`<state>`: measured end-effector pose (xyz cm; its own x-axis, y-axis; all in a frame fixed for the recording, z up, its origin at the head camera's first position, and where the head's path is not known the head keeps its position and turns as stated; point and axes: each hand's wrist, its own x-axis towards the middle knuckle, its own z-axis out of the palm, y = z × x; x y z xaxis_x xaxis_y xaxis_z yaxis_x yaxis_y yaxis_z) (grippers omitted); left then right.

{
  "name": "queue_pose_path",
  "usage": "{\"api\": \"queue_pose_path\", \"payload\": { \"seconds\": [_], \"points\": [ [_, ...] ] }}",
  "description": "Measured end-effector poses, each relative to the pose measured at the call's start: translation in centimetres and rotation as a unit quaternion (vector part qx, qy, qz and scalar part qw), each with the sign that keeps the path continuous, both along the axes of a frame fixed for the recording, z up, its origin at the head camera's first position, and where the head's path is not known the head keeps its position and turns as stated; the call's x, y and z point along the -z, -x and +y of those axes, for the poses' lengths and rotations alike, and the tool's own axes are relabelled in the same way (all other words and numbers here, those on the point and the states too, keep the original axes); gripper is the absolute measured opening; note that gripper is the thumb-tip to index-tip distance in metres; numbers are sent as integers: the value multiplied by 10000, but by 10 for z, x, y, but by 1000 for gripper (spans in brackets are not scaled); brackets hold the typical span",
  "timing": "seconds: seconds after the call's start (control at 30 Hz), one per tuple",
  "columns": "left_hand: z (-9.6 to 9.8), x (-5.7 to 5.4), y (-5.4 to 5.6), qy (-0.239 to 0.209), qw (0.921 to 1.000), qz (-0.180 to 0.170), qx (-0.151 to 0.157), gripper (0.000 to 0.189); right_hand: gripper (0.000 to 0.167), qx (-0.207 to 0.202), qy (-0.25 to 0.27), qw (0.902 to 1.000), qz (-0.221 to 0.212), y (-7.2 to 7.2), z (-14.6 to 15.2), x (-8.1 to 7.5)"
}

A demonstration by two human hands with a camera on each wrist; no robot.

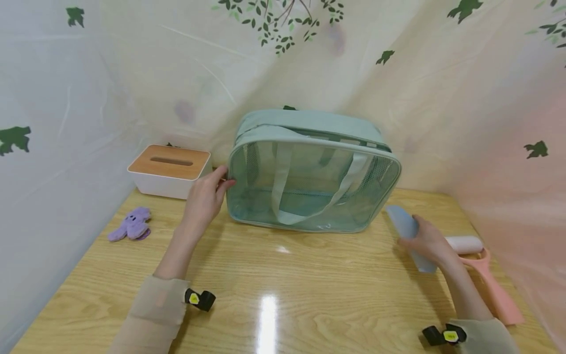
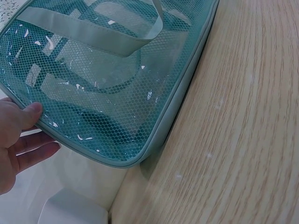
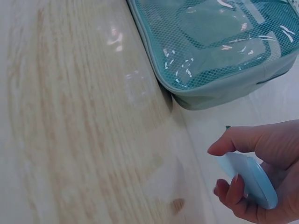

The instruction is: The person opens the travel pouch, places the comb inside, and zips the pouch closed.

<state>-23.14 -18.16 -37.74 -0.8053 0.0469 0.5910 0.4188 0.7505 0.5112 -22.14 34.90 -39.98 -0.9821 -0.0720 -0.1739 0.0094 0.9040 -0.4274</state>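
A mint-green see-through bag [image 1: 316,182] with mesh sides and a pale strap handle stands upright at the back of the table. A slit shows along its top. My left hand [image 1: 208,191] pinches the bag's left edge, with the thumb [image 2: 32,113] on the front rim and the other fingers behind it. To the right of the bag, my right hand [image 1: 429,241] holds a long, pale blue, flat object [image 1: 401,221] between thumb and curled fingers. In the right wrist view this blue object [image 3: 254,179] has a rounded edge; the palm partly hides it.
A white tissue box with a wooden lid [image 1: 170,164] stands left of the bag. In front of it lies a purple plush toy [image 1: 134,223]. Beside my right forearm is a lint roller with a white roll [image 1: 466,244] and pink handle [image 1: 497,290]. A patterned curtain [image 1: 177,73] hangs behind.
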Motion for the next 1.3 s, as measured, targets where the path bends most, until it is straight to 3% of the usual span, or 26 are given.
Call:
{"api": "queue_pose_path", "payload": {
  "seconds": [0.1, 0.37, 0.67, 0.87, 1.03, 1.3],
  "points": [
    [0, 0, 0, -16, 10000, -5, 4, 16, 96, 157, 34, 9997, 195, 0, 1, -3],
    [-1, 2, -1, -36, 10000, -25, 43, 15, 92, 614, 465, 9883, 1318, 1, 2, -10],
    [-1, 1, -2, -20, 10000, -18, 42, 15, 85, 1122, 961, 9759, 1604, 5, -1, -30],
    [0, 1, -1, -59, 9999, -102, 83, 14, 83, 1553, 1776, 9568, 1701, 6, -5, -40],
    [1, 1, -1, -81, 9997, -190, 88, 13, 76, 2113, 1975, 9350, 2051, 10, -9, -54],
    [0, 0, -1, -67, 9999, -99, 46, 14, 70, 2337, 2236, 9175, 2314, 14, -17, -78]
  ]
}}
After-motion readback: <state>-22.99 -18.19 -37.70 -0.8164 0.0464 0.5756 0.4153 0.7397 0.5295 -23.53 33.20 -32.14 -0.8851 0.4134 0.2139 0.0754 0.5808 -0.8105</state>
